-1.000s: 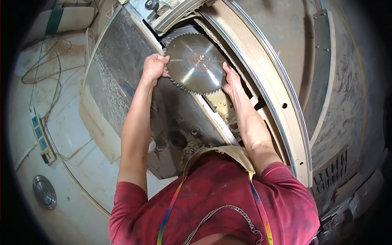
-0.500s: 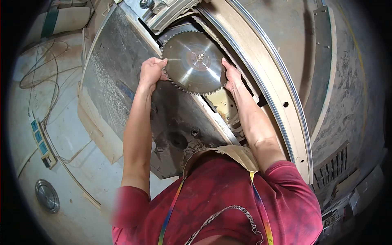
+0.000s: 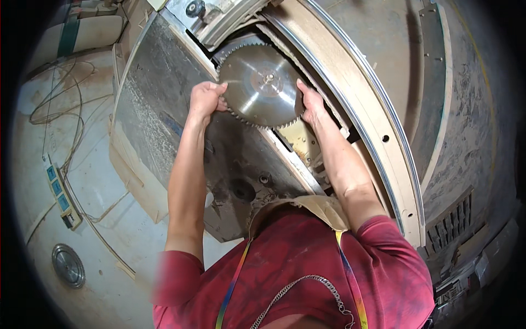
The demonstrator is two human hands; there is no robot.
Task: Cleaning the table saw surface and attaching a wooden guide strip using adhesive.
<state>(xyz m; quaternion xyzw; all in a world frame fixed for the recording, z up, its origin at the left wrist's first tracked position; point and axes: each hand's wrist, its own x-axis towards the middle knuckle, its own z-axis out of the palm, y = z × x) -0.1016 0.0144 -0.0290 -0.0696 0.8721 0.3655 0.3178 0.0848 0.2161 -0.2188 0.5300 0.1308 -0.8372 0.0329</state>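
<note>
A round, toothed saw blade (image 3: 244, 88) of shiny metal is between my two hands, over the opening in the saw table. My left hand (image 3: 207, 100) grips its left edge, thumb on the upper face and fingers curled under the rim. At the right edge, my right hand (image 3: 311, 102) holds the blade the same way, its fingers mostly hidden beneath. The metal spindle end (image 3: 269, 78) shows through the blade's centre hole. Below the blade, a cream-coloured machine part (image 3: 300, 141) is visible inside the opening.
The dark saw table (image 3: 159, 82) spreads to the left, a long sliding rail (image 3: 350, 82) curves along the right. A clamp knob (image 3: 195, 8) sits at the top. On the floor lie a power strip (image 3: 61, 192), loose cables and another saw blade (image 3: 68, 266).
Both hands keep hold of the saw blade, which stays nearly in place. The whole view has shifted slightly, with surroundings appearing a little lower and further right.
</note>
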